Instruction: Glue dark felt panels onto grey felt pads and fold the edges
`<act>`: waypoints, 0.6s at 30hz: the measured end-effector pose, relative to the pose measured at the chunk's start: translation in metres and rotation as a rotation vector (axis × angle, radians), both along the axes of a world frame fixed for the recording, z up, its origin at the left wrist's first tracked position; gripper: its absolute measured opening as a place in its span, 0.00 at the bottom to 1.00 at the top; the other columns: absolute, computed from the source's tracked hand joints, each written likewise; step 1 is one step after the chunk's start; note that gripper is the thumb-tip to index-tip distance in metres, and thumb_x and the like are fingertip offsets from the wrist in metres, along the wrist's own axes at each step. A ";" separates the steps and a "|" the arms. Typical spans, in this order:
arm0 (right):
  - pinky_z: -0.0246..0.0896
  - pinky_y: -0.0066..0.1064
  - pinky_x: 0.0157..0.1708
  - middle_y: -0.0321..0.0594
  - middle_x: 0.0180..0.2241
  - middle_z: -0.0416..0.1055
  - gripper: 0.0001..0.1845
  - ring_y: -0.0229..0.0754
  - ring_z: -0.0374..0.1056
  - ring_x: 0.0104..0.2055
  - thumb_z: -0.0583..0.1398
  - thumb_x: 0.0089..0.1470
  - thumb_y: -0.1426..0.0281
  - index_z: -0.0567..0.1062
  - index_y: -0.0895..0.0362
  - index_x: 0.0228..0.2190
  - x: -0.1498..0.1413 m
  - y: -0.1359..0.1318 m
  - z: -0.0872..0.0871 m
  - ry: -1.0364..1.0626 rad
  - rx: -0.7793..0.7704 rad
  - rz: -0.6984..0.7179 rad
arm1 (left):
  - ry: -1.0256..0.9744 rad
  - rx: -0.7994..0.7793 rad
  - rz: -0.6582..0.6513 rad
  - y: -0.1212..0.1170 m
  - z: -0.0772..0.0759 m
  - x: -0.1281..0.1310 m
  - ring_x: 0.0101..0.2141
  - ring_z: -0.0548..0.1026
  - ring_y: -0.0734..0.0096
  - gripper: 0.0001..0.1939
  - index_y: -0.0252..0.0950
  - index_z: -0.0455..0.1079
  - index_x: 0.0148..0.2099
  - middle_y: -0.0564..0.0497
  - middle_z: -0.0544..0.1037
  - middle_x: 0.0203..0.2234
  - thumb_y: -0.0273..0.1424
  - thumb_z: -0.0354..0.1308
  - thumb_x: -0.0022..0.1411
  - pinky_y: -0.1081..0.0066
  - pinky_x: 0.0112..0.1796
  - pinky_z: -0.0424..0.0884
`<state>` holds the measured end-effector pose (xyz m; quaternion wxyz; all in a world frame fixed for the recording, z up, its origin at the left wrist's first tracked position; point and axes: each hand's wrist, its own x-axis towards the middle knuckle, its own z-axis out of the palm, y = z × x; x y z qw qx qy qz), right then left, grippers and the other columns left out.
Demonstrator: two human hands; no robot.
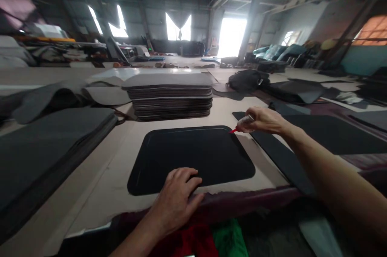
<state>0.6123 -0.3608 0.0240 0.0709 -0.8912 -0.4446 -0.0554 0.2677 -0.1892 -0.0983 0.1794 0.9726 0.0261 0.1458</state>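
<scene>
A black mat [193, 154] with rounded corners lies flat on the pale tabletop in front of me. My left hand [181, 192] rests on its near edge with the fingers spread. In my right hand [261, 120] is a small bottle [245, 122] with a red nozzle, tilted downward. The nozzle's tip is at the far right corner of the mat. A thin light line runs along the mat's far edge, and a fainter one shows near its left edge.
Behind the mat stands a tall stack of grey mats [172, 97]. Thick dark sheets [54, 148] are piled at the left, and more dark sheets [335, 132] lie at the right. A black bag [246, 80] sits farther back. Dark red cloth [242, 204] hangs along the near table edge.
</scene>
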 end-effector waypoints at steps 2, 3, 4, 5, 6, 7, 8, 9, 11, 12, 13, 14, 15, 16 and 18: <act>0.50 0.32 0.29 0.43 0.35 0.71 0.17 0.41 0.63 0.32 0.63 0.51 0.56 0.72 0.56 0.35 -0.010 -0.011 0.004 0.021 -0.017 0.032 | -0.017 0.012 -0.002 0.001 -0.002 0.001 0.56 0.68 0.54 0.14 0.42 0.71 0.54 0.44 0.72 0.54 0.34 0.59 0.66 0.46 0.57 0.64; 0.50 0.32 0.29 0.42 0.34 0.71 0.15 0.41 0.64 0.32 0.63 0.51 0.57 0.72 0.56 0.34 -0.016 -0.017 0.006 0.030 -0.022 0.045 | -0.022 0.016 -0.003 0.002 -0.003 0.001 0.56 0.69 0.54 0.14 0.42 0.71 0.54 0.44 0.72 0.54 0.34 0.59 0.66 0.46 0.57 0.64; 0.51 0.32 0.29 0.42 0.34 0.71 0.15 0.41 0.64 0.32 0.63 0.51 0.58 0.72 0.56 0.34 -0.021 -0.023 0.007 0.039 -0.026 0.053 | -0.024 0.019 -0.004 0.002 -0.004 0.001 0.55 0.69 0.54 0.14 0.42 0.71 0.54 0.44 0.72 0.54 0.34 0.60 0.66 0.46 0.56 0.64; 0.51 0.32 0.29 0.41 0.34 0.71 0.15 0.41 0.64 0.32 0.63 0.50 0.57 0.72 0.55 0.34 -0.026 -0.030 0.007 0.050 -0.032 0.059 | -0.025 0.023 -0.008 0.003 -0.005 0.002 0.55 0.69 0.54 0.14 0.42 0.71 0.53 0.44 0.72 0.54 0.34 0.59 0.66 0.46 0.56 0.64; 0.52 0.31 0.29 0.40 0.34 0.71 0.17 0.42 0.65 0.32 0.64 0.50 0.56 0.72 0.55 0.34 -0.031 -0.037 0.007 0.061 -0.037 0.058 | -0.026 0.026 -0.012 0.004 -0.005 0.002 0.55 0.69 0.54 0.14 0.42 0.71 0.53 0.44 0.73 0.54 0.34 0.59 0.66 0.46 0.56 0.64; 0.52 0.31 0.29 0.40 0.34 0.71 0.18 0.43 0.66 0.33 0.64 0.49 0.53 0.72 0.54 0.34 -0.036 -0.045 0.006 0.072 -0.041 0.050 | -0.026 0.031 -0.018 0.004 -0.006 0.002 0.55 0.69 0.54 0.14 0.42 0.71 0.53 0.45 0.73 0.54 0.35 0.59 0.67 0.46 0.56 0.64; 0.53 0.31 0.29 0.39 0.35 0.72 0.20 0.43 0.66 0.33 0.64 0.49 0.52 0.72 0.53 0.35 -0.042 -0.053 0.005 0.080 -0.039 0.043 | -0.028 0.036 -0.020 0.005 -0.006 0.003 0.55 0.69 0.54 0.14 0.42 0.71 0.53 0.45 0.73 0.54 0.35 0.59 0.67 0.46 0.56 0.64; 0.54 0.31 0.29 0.39 0.35 0.72 0.21 0.44 0.67 0.34 0.64 0.49 0.50 0.73 0.53 0.36 -0.048 -0.061 0.004 0.090 -0.034 0.034 | -0.030 0.041 -0.022 0.005 -0.007 0.003 0.55 0.69 0.54 0.13 0.42 0.71 0.53 0.45 0.73 0.54 0.35 0.59 0.67 0.46 0.56 0.64; 0.56 0.31 0.30 0.39 0.36 0.73 0.21 0.45 0.68 0.35 0.65 0.49 0.49 0.74 0.52 0.37 -0.061 -0.077 0.002 0.120 -0.022 0.015 | -0.035 0.048 -0.027 0.005 -0.007 0.003 0.55 0.69 0.55 0.13 0.42 0.71 0.53 0.45 0.73 0.54 0.35 0.58 0.67 0.47 0.55 0.64; 0.57 0.32 0.30 0.40 0.36 0.74 0.21 0.46 0.69 0.35 0.65 0.49 0.50 0.74 0.52 0.37 -0.069 -0.085 0.001 0.138 -0.011 0.002 | -0.040 0.050 -0.027 0.005 -0.007 0.003 0.55 0.69 0.55 0.13 0.42 0.71 0.53 0.45 0.73 0.54 0.35 0.58 0.67 0.47 0.55 0.64; 0.58 0.32 0.30 0.40 0.37 0.74 0.20 0.47 0.69 0.35 0.65 0.49 0.50 0.74 0.52 0.37 -0.076 -0.092 -0.001 0.161 0.004 -0.014 | -0.043 0.052 -0.028 0.005 -0.007 0.003 0.55 0.69 0.55 0.12 0.42 0.71 0.53 0.45 0.73 0.53 0.35 0.58 0.68 0.47 0.55 0.64; 0.59 0.33 0.30 0.40 0.37 0.74 0.20 0.47 0.70 0.35 0.66 0.49 0.51 0.74 0.52 0.37 -0.083 -0.099 -0.003 0.187 0.024 -0.026 | -0.044 0.054 -0.027 0.005 -0.007 0.003 0.55 0.69 0.55 0.12 0.42 0.71 0.52 0.45 0.73 0.53 0.36 0.58 0.68 0.47 0.55 0.65; 0.60 0.33 0.31 0.41 0.37 0.75 0.20 0.48 0.70 0.36 0.66 0.50 0.51 0.74 0.52 0.37 -0.090 -0.104 -0.005 0.219 0.047 -0.037 | -0.044 0.057 -0.028 0.005 -0.007 0.004 0.55 0.69 0.55 0.12 0.42 0.72 0.52 0.46 0.73 0.53 0.36 0.58 0.68 0.48 0.55 0.65; 0.61 0.34 0.31 0.41 0.36 0.75 0.19 0.48 0.71 0.36 0.66 0.50 0.52 0.74 0.52 0.37 -0.097 -0.107 -0.007 0.253 0.073 -0.047 | -0.047 0.060 -0.025 0.005 -0.007 0.004 0.55 0.69 0.55 0.12 0.42 0.72 0.52 0.46 0.73 0.53 0.35 0.58 0.67 0.48 0.55 0.65; 0.62 0.34 0.31 0.40 0.35 0.75 0.20 0.48 0.71 0.36 0.66 0.50 0.51 0.74 0.51 0.38 -0.108 -0.110 -0.011 0.313 0.117 -0.056 | -0.053 0.068 -0.028 0.004 -0.007 0.006 0.55 0.70 0.55 0.12 0.41 0.72 0.52 0.45 0.74 0.53 0.35 0.59 0.67 0.48 0.55 0.65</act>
